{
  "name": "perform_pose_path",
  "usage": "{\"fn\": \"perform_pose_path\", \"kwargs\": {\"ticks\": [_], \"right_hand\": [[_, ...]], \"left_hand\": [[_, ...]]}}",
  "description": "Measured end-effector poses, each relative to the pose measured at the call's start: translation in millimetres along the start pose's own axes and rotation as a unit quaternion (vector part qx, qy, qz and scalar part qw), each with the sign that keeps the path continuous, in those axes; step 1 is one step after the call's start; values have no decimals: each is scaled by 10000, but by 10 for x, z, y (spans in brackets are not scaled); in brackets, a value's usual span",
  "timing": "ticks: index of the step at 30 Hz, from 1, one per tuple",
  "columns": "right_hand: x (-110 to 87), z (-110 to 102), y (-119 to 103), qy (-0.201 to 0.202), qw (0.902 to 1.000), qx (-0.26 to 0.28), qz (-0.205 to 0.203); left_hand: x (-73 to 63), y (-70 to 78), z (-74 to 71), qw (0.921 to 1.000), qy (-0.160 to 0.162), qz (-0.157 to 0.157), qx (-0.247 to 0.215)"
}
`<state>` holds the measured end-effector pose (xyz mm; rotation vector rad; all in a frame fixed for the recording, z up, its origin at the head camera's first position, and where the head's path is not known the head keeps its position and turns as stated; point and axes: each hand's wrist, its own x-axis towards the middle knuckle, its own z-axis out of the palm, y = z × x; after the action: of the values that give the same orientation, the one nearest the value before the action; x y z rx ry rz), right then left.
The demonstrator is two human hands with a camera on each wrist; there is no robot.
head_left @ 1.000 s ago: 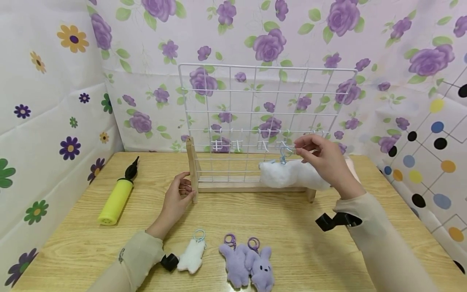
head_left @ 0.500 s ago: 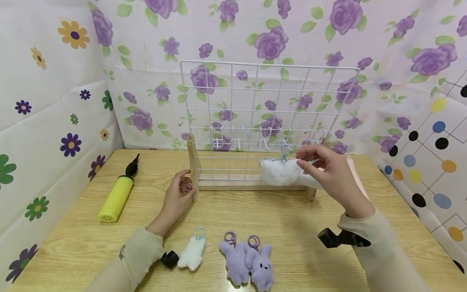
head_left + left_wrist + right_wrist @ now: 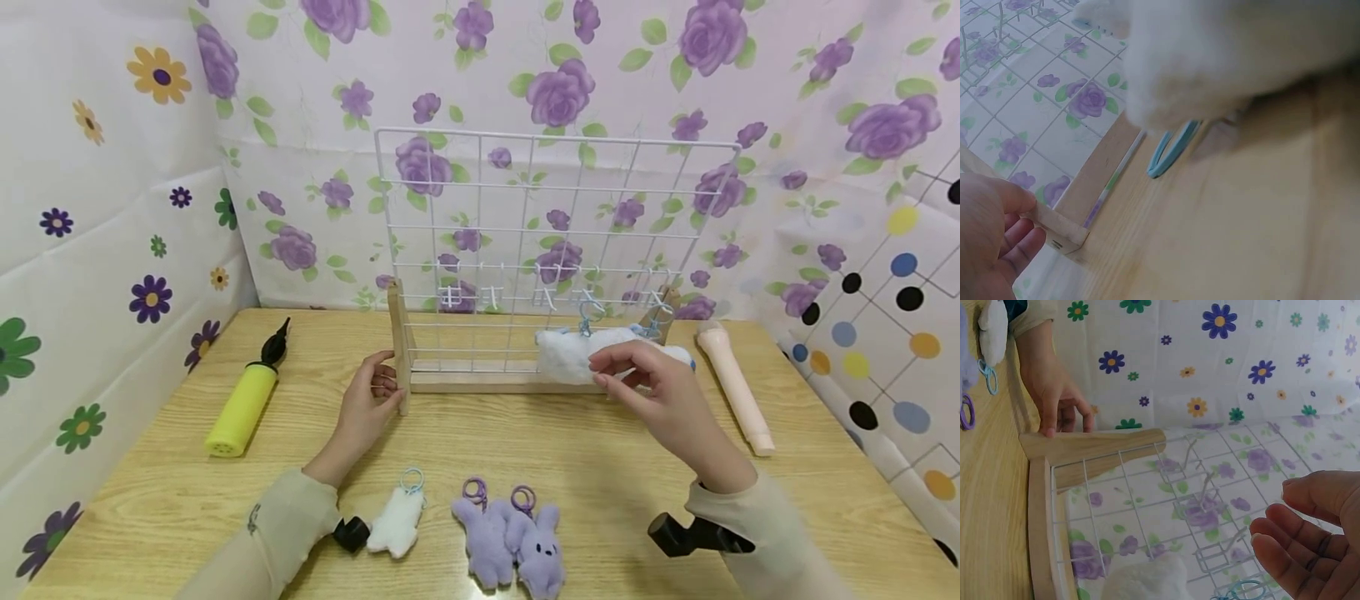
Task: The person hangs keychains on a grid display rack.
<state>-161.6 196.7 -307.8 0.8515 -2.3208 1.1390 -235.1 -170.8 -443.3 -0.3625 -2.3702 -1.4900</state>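
My left hand (image 3: 365,402) grips the wooden side post (image 3: 399,346) of a white wire grid rack (image 3: 525,225), thumb in front and fingers behind. Loosely curled and holding nothing, my right hand (image 3: 645,387) is in front of the rack's lower right. Behind it, a white plush keychain (image 3: 564,354) hangs by its blue ring (image 3: 591,310) from a hook. Another white plush (image 3: 678,353) hangs to its right, partly hidden by the hand. In the right wrist view, the right fingers (image 3: 1285,547) stand apart from the grid's hooks (image 3: 1213,553).
Near the front of the table lie a white plush keychain (image 3: 397,522) and two purple plush keychains, one plain-backed (image 3: 487,546) and one bunny-faced (image 3: 540,554). A yellow hand pump (image 3: 242,410) lies at the left, a pale pink tube-shaped thing (image 3: 735,387) at the right.
My right hand has moved down and back from beside the blue ring, uncovering the second hanging plush and the pink thing. My left hand stays on the post.
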Motion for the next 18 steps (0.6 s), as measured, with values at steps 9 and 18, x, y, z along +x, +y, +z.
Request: {"fn": "perform_pose_path", "kwargs": {"ticks": [9,18], "right_hand": [[-233,260,110,-513,9984,138,167],[-457,520,241,-995,9920,404,657]], "left_hand": [[-1,-20,2,10000,21,-5,-33],[-5,9,-3,9999,-21,-139,-71]]}}
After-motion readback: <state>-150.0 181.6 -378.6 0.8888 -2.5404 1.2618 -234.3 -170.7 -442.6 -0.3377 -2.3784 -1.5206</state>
